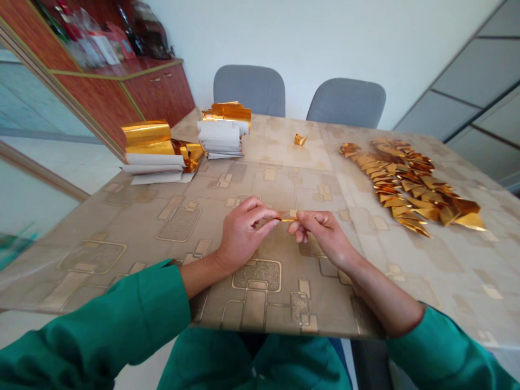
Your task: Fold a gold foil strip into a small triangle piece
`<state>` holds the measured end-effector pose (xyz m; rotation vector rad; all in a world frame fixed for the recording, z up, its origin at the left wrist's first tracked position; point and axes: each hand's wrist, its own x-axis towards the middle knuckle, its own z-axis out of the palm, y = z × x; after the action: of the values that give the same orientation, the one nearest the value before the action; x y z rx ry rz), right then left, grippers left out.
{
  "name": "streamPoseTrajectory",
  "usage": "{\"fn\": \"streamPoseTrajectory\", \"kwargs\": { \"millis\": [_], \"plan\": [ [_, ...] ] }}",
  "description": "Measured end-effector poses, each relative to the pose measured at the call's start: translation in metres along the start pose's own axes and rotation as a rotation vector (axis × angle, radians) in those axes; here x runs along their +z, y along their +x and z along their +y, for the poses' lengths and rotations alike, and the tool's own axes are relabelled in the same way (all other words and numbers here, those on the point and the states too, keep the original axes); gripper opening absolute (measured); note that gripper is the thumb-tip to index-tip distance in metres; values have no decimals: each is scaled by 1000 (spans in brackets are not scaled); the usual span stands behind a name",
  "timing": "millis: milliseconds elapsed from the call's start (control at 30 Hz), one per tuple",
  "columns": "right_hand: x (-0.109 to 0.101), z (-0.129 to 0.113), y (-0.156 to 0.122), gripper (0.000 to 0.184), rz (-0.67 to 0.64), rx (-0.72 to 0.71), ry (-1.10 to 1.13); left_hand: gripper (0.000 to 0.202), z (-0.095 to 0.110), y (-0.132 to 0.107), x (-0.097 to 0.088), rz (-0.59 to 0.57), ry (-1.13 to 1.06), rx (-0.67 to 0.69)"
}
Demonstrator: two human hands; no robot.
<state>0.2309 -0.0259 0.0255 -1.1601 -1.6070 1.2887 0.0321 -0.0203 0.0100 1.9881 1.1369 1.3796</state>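
Between my two hands is a thin strip of folded gold foil paper, seen nearly edge-on and held just above the table. My left hand pinches its left end between thumb and fingers. At the other end, my right hand grips it with thumb and curled fingers. Most of the piece is hidden by the fingertips. Farther back stands a small folded gold piece. To the right lie many folded gold foil pieces, overlapping in curved rows.
Two stacks of white-backed gold foil sheets, a nearer one and a farther one, sit at the back left of the patterned tablecloth. Two grey chairs stand behind the table. A red-brown cabinet with bottles and bags is at upper left.
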Motion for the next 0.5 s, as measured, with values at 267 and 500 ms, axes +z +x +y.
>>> {"fn": "streamPoseTrajectory", "kwargs": {
  "millis": [267, 500],
  "plan": [
    [-2, 19, 11, 7, 147, -186, -133, 15, 0, 5, 6, 107, -693, -596],
    [-1, 15, 9, 33, 55, -474, -404, 18, 5, 4, 3, 82, -1047, -903]
  ]
}}
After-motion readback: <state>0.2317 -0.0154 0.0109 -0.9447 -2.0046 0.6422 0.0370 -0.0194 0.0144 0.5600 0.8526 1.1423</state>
